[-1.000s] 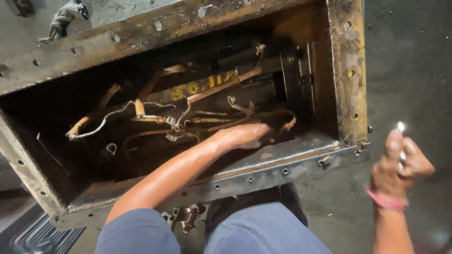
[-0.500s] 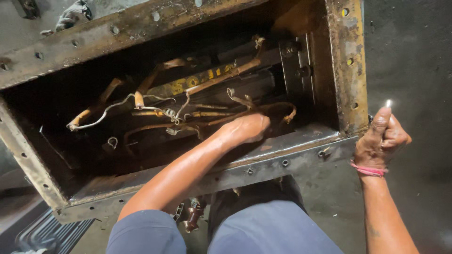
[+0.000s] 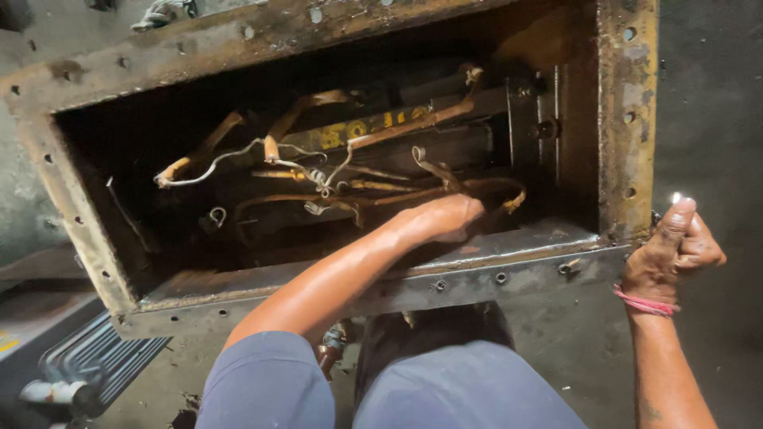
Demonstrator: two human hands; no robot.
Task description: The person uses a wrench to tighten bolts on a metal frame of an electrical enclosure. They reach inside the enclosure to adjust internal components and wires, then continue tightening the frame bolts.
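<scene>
Down in the head view, the left hand [image 3: 445,218] reaches mid-frame into the rusty metal box [image 3: 628,119], fingers curled among stiff wires [image 3: 318,179] — whether gripping any, I cannot tell. A frayed end could scratch it. The right hand [image 3: 675,246], lower right, pinches a small shiny bit [image 3: 676,198] — easily dropped.

Dim overall; the box [image 3: 628,119] interior sinks into deep shadow (rear barely readable). A small glare flares at the right hand [image 3: 675,250]. Edges slightly soft.
</scene>
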